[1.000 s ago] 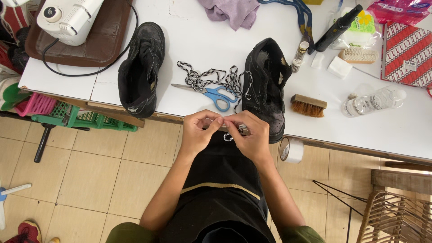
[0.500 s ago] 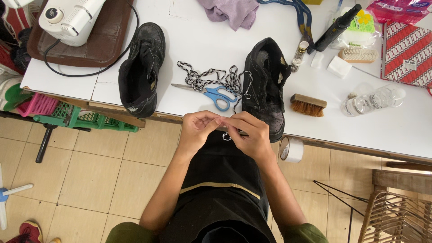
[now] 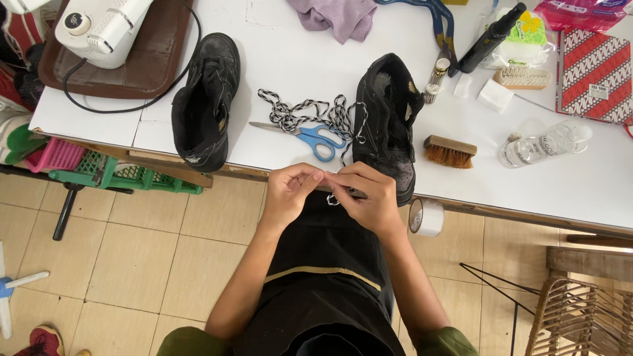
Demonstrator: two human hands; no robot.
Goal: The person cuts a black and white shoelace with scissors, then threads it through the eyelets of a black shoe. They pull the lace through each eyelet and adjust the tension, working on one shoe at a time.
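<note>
Red-and-white patterned flat package (image 3: 595, 74) at far right of tabletop (image 3: 277, 142), small white label (image 3: 599, 91) on its lower part; pink glossy packet (image 3: 580, 12) above it at top edge; clear plastic wrapper, yellow-green print (image 3: 527, 36), beside dark bottle (image 3: 491, 38).

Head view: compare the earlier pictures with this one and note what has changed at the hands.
Little changed: the left hand and right hand stay pinched together on the black-and-white patterned shoelace end below the table edge. The black boots, blue-handled scissors and wooden brush lie as before.
</note>
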